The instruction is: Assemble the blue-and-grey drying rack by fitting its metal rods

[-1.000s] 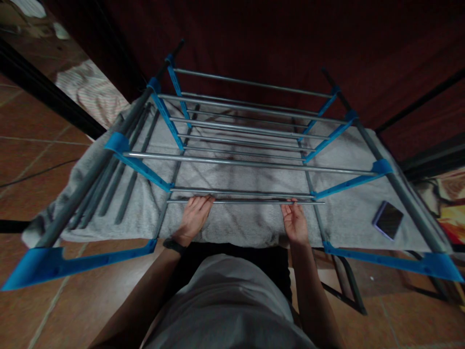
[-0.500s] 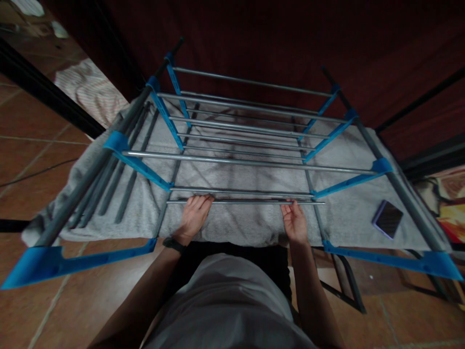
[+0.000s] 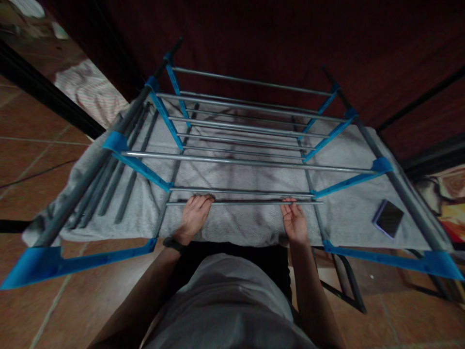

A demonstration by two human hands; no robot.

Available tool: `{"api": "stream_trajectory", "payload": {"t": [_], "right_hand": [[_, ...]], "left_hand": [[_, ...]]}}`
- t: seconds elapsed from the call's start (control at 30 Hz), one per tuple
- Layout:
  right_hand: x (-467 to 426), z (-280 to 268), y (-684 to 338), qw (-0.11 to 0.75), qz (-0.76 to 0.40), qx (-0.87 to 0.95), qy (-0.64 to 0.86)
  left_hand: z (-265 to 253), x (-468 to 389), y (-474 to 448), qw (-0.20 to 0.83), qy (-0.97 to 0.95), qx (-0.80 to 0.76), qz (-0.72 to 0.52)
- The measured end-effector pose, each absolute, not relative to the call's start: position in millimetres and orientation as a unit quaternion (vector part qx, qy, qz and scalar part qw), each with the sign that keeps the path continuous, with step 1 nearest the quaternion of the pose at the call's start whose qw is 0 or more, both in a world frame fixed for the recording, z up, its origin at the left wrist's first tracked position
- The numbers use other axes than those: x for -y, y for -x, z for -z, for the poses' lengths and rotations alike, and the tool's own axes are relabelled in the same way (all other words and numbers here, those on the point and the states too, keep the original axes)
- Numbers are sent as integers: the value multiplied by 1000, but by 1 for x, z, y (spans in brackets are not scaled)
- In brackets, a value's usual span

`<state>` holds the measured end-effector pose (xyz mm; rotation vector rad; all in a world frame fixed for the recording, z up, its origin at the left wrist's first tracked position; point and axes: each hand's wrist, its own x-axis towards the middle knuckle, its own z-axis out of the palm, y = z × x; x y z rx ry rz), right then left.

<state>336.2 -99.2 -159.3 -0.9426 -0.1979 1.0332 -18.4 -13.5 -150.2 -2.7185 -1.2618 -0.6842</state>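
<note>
Over fuzzy grey blanket (image 3: 236, 226), hold six-o'clock thin silver metal rod (image 3: 247, 203) dead level, finger-clamped in left hand (image 3: 195, 214) + right hand (image 3: 295, 224).

The loose metal rod (image 3: 247, 203) has slid a tiny bit left, and its left end has tipped a little lower in view.

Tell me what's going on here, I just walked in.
A person is holding a thin metal rod level, left hand near one end, right hand near the other. Its ends sit clear of the blue brackets on the rack. More tubes lie on the cloth at left, and a phone at right.
</note>
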Motion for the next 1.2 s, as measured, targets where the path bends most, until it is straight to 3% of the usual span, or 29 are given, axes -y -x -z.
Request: {"api": "stream_trajectory", "payload": {"t": [1.2], "right_hand": [[90,151,-342,735,-483,56,472]], "left_hand": [[137,-6,15,63,914,351,195]]}}
